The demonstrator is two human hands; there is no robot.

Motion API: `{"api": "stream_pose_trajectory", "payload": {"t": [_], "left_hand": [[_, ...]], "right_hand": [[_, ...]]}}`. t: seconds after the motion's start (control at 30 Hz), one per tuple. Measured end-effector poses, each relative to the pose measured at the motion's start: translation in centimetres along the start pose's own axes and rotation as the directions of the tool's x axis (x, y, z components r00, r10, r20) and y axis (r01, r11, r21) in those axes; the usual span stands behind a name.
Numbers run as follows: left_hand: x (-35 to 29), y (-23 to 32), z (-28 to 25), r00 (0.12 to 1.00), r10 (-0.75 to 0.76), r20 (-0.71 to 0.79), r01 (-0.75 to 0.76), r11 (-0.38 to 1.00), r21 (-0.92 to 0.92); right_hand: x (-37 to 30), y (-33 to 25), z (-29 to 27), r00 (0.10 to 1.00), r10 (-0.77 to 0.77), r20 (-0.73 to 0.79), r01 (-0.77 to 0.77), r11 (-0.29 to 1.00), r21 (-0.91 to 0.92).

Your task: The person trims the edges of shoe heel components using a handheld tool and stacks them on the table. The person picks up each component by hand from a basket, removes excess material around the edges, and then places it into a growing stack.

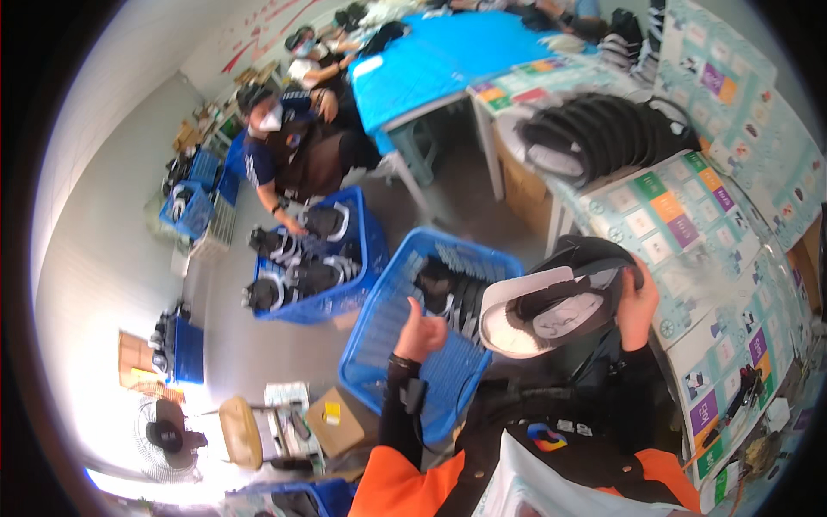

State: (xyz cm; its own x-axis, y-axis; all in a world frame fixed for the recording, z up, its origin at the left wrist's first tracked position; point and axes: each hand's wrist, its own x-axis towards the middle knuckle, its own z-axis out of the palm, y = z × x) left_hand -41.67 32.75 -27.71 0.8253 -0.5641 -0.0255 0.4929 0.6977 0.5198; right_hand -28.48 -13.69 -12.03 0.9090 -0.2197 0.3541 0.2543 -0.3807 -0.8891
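Observation:
My right hand [636, 303] grips a black-and-white shoe [556, 320] by its black end, fingers wrapped round the edge. The shoe is tilted so its opening faces up, showing a pale insole inside. The broad white end points left, toward my other hand. My left hand [420, 334] is raised above a blue plastic basket [366, 349], apart from the shoe. Its thumb points up and its fingers are curled, with nothing visible in them. Several black-and-white shoes [452, 293] lie in that basket, partly hidden by the held shoe.
To my right, a table with a printed covering [663, 250] bears a row of black shoe parts [603, 133]. A seated co-worker [301, 142] reaches into another blue basket [327, 306] of shoes. Beyond is a blue-topped table [431, 65]. A fan [165, 435] and a chair [240, 432] stand lower left.

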Motion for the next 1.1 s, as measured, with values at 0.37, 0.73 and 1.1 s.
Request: {"api": "stream_pose_trajectory", "payload": {"t": [0.37,0.73,1.1], "left_hand": [[27.3,3.5,35.1,0.704,0.666,0.245,-0.297,-0.038,0.954],[43.2,-6.3,44.1,0.820,-0.043,0.571,-0.466,-0.629,0.622],[45.4,-7.0,43.7,0.794,-0.207,0.571,-0.564,-0.601,0.567]], "right_hand": [[1.1,-1.0,-9.0,0.976,-0.108,-0.189,0.080,0.986,-0.150],[-7.4,10.4,-36.4,0.763,0.122,-0.635,-0.647,0.136,-0.751],[-4.2,2.2,-28.3,0.798,0.322,-0.509,-0.477,0.854,-0.208]]}}
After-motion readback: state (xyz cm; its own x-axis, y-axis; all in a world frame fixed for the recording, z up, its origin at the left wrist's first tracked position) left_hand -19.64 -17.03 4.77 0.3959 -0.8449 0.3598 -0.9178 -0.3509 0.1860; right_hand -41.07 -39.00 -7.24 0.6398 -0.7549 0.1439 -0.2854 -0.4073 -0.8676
